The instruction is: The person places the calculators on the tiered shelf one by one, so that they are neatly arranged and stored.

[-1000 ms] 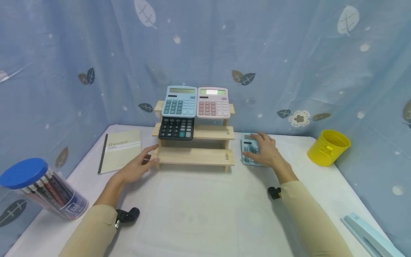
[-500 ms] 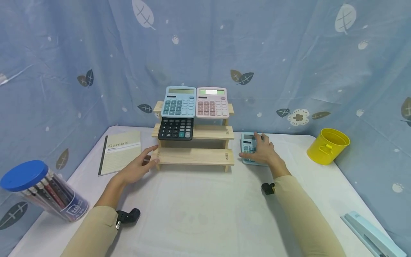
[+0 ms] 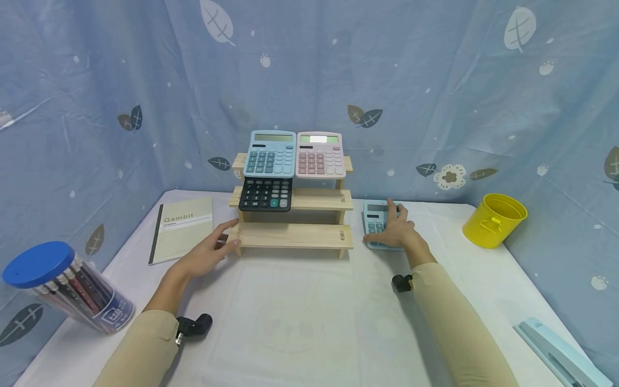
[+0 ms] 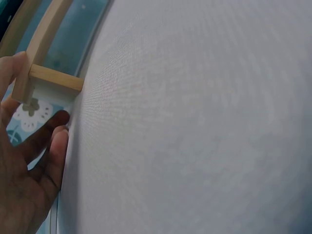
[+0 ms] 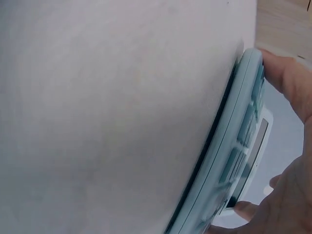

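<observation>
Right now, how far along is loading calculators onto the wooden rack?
Done: three calculators sit on the wooden rack. In hand: the right hand grips the light blue calculator on the table; the left hand steadies the rack. Left: that calculator isn't on the rack yet.

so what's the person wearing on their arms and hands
Both arms are in long beige sleeves, the left sleeve and the right sleeve ending at the wrists. A small black camera mount sits at the left cuff and another black mount at the right cuff. The left hand and right hand are bare, with no gloves.

Curtained tabletop booth: leaf-print drapes (image 3: 435,80), stationery display rack (image 3: 295,215)
</observation>
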The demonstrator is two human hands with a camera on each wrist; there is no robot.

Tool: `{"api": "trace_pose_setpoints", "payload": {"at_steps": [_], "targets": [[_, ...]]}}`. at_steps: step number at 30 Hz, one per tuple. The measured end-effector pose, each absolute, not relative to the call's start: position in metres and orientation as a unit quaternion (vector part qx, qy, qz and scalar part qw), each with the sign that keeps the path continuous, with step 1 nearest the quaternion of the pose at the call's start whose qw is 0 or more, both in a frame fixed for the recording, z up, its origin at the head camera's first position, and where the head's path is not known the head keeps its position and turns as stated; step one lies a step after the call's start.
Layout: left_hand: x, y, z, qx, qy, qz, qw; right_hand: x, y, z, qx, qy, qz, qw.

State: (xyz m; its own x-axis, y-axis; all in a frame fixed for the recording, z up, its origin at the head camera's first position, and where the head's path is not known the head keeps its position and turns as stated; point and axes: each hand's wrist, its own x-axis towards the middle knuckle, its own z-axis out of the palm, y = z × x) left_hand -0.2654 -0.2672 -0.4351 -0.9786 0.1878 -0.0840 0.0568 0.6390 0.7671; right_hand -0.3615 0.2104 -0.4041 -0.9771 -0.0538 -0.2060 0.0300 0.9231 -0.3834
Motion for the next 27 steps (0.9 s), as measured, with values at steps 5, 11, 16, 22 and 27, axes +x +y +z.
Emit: {"api": "trace_pose_setpoints", "payload": {"at_steps": [5,11,16,22,27], "targets": [[-0.265,-0.268,-0.435,0.066,0.902,0.418,0.081,-0.36,0.213,-0.403,-0.003,0.975,-0.2,0.099],[-0.265,-0.267,-0.434,0.072,0.902,0.417,0.078,-0.358,0.219,-0.401,-0.013,0.971,-0.22,0.09],[-0.264,-0.265,-0.433,0.064,0.902,0.419,0.083,-0.354,0.225,-0.399,-0.029,0.962,-0.26,0.082],[-0.264,-0.265,-0.432,0.062,0.902,0.419,0.084,-0.345,0.229,-0.397,-0.042,0.953,-0.29,0.07],[-0.264,-0.264,-0.43,0.064,0.901,0.422,0.083,-0.336,0.232,-0.39,-0.057,0.948,-0.306,0.062]]}}
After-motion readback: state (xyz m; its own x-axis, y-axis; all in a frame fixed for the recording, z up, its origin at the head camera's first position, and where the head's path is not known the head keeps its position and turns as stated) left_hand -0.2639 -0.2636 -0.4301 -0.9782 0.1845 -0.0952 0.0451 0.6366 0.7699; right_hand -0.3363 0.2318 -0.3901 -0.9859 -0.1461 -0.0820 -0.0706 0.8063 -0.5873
